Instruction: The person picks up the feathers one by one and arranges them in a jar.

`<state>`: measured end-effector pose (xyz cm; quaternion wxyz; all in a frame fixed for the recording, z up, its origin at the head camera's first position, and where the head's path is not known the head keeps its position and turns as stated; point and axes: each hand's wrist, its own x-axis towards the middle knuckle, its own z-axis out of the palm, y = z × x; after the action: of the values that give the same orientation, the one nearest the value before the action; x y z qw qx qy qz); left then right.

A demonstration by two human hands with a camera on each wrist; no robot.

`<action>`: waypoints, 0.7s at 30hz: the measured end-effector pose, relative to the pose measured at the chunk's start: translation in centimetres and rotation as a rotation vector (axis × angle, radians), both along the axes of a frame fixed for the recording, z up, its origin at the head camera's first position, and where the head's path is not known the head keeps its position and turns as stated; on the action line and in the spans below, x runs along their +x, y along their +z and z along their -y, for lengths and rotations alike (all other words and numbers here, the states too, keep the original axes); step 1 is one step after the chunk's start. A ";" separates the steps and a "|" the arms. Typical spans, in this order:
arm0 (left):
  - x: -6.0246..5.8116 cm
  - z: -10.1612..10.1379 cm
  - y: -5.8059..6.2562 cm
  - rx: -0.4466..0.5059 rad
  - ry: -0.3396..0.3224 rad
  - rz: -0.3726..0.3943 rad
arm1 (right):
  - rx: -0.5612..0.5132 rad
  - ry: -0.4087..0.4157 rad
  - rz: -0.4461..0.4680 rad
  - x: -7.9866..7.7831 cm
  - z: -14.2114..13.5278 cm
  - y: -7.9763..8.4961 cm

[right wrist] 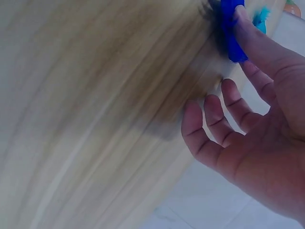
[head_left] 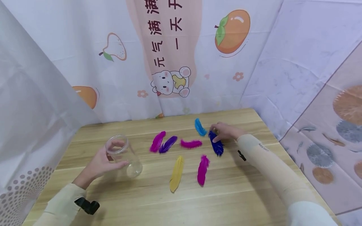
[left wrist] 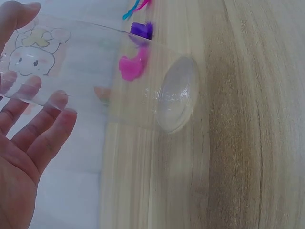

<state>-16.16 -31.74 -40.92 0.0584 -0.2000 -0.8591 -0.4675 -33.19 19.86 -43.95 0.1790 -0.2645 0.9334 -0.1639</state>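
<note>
On the left, my left hand [head_left: 99, 163] grips a clear, wide-mouthed jar [head_left: 133, 161] around its upper part. The jar stands on the table with nothing visible inside; in the left wrist view its round base [left wrist: 178, 95] shows through the wall. At the far right of the feathers, my right hand [head_left: 225, 131] pinches a dark blue feather [head_left: 217, 147] between thumb and index finger. In the right wrist view the thumb lies on that blue feather [right wrist: 234, 40], while the other fingers curl loosely and hold nothing. A light blue feather [head_left: 200, 127] lies just left of this hand.
Between the hands lie a purple feather [head_left: 168, 144], a yellow feather [head_left: 176, 174] and several magenta feathers, one magenta feather [head_left: 202, 170] nearer the front. The wooden table [head_left: 226, 201] meets a printed curtain [head_left: 118, 88] at the back. More cloth hangs at both sides.
</note>
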 end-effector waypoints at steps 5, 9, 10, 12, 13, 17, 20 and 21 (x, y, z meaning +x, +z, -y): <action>-0.2 0.2 -0.4 0.039 -0.034 -0.003 | 0.011 -0.037 0.029 0.1 0.6 0.3; -0.4 0.4 -0.4 0.068 -0.071 0.000 | 0.022 -0.038 0.035 0.3 0.8 0.8; -0.3 0.4 -0.3 0.071 -0.076 0.002 | 0.021 -0.035 0.034 0.3 0.9 0.8; -0.3 0.5 -0.3 0.071 -0.081 0.007 | 0.018 -0.033 0.035 0.3 1.1 0.9; -0.3 0.5 -0.3 0.068 -0.083 0.006 | 0.018 -0.034 0.035 0.3 1.1 0.9; -0.3 0.5 -0.3 0.058 -0.082 0.012 | 0.024 -0.039 0.041 0.2 1.1 0.7; -0.5 0.4 -0.3 0.036 -0.081 0.004 | 0.023 -0.046 0.050 0.2 0.9 0.6; -0.5 0.3 -0.3 0.030 -0.081 0.001 | 0.020 -0.049 0.053 0.2 0.8 0.5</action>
<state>-16.69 -32.08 -41.24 0.0419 -0.2335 -0.8432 -0.4825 -33.00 19.09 -43.40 0.2021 -0.2352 0.9361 -0.1657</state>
